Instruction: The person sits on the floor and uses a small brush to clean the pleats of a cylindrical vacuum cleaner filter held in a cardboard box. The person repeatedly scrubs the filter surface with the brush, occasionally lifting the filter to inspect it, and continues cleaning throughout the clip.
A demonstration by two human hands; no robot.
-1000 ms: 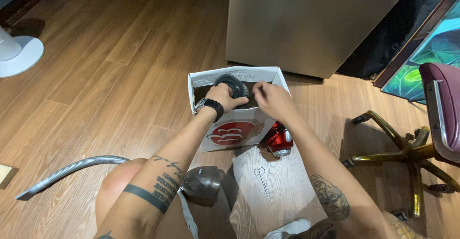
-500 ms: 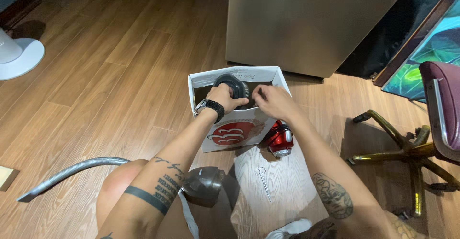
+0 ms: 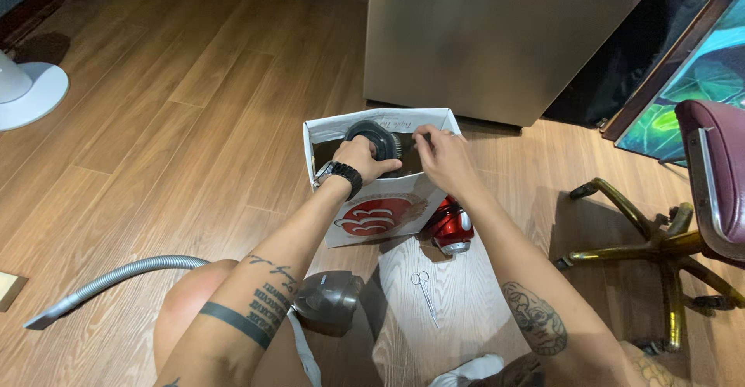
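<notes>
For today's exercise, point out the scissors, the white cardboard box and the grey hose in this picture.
scissors (image 3: 424, 294): head view, on the blades just below the finger loops.
white cardboard box (image 3: 376, 218): head view, on its front wall.
grey hose (image 3: 116, 275): head view, mid-length of the ribbed tube.

Even, warm indoor light, soft shadows under the chair (image 3: 667, 239), sharp focus, slight wide-angle stretch at edges.

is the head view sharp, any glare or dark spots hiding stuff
Head view: sharp across the hands, left hand and right hand, with no motion blur; soft sheen on the metal cabinet; the inside of the white box is in deep shadow, so the dark round part shows little detail.
</notes>
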